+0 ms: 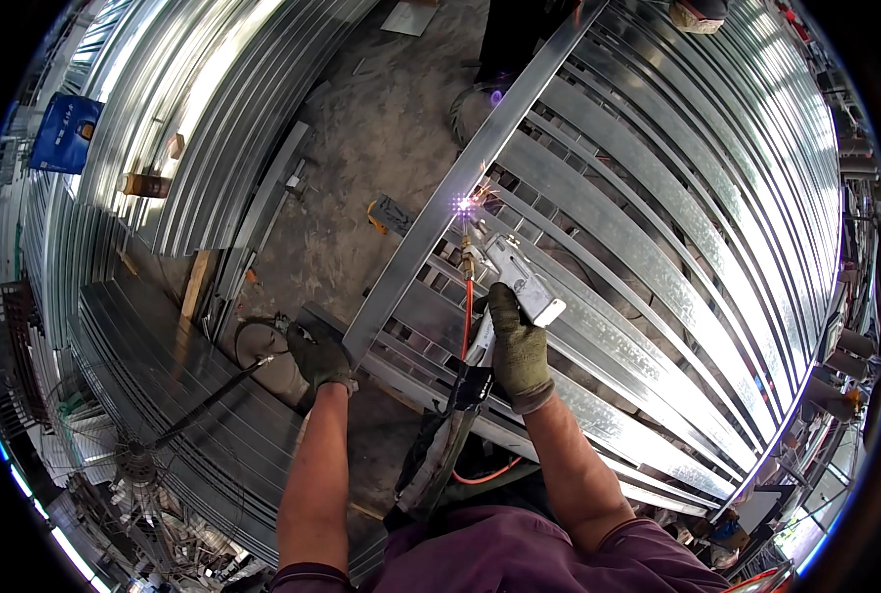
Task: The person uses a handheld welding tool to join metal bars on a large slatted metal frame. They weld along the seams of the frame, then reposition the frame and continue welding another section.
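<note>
My right hand (pixel 520 346), in an olive work glove, is closed round a welding torch (pixel 480 351). The torch has an orange hose (pixel 467 314) and a brass-coloured tip; a pale metal block (pixel 522 280) sits right above the glove. Beyond the tip, a bright purple-white weld spot throws sparks where a slat meets the long metal rail (pixel 439 212). My left hand (pixel 319 358), gloved too, rests against the rail's near end, its fingers bent and partly hidden. Parallel silvery slats (pixel 648 237) run from the rail toward the right.
Long metal profiles (pixel 233 109) are stacked at the far left, with a brown bottle (pixel 146 185) and a blue package (pixel 65 133) on them. Darker sheets (pixel 144 346) lie nearer, beside a fan (pixel 139 460). A clamp-like tool (pixel 391 214) lies on the concrete floor (pixel 361 148).
</note>
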The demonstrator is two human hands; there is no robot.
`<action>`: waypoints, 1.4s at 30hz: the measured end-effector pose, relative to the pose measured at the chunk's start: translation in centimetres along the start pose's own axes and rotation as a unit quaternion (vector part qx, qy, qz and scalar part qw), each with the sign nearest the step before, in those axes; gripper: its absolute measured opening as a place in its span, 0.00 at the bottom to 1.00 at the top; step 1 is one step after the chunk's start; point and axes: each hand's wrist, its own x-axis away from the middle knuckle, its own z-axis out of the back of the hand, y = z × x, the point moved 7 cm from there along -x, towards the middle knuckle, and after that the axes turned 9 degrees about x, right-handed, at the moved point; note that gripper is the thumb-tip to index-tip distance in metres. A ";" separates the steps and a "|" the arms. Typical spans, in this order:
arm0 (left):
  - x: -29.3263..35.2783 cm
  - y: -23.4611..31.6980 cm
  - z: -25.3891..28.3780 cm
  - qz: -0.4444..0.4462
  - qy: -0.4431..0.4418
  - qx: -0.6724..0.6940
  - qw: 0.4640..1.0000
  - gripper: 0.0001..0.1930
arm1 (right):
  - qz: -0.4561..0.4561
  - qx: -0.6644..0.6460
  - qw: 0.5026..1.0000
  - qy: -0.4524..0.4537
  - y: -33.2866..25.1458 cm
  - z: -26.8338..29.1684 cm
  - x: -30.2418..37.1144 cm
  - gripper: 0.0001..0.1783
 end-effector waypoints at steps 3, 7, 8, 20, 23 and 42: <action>-0.2 -0.6 0.0 0.007 -0.003 0.004 1.000 0.28 | -0.021 -0.004 1.000 -0.014 -0.3 -0.1 0.3 0.15; 0.2 0.5 0.1 0.023 0.001 0.007 1.000 0.27 | -0.026 0.009 0.999 -0.021 -0.7 -0.1 0.4 0.16; 0.2 0.6 0.1 0.022 0.002 0.006 1.000 0.27 | -0.015 0.006 1.000 -0.014 -0.7 -0.1 0.4 0.16; 0.2 0.5 0.2 0.020 -0.003 0.008 1.000 0.28 | 0.000 -0.008 1.000 -0.004 -0.6 -0.3 0.6 0.18; 0.3 1.1 0.1 0.029 -0.022 0.021 0.999 0.29 | 0.006 -0.005 1.000 -0.003 -0.6 -0.3 0.6 0.18; 0.2 0.9 0.2 0.029 -0.017 0.006 0.999 0.30 | -0.031 0.004 0.999 -0.032 -0.6 -0.3 1.2 0.16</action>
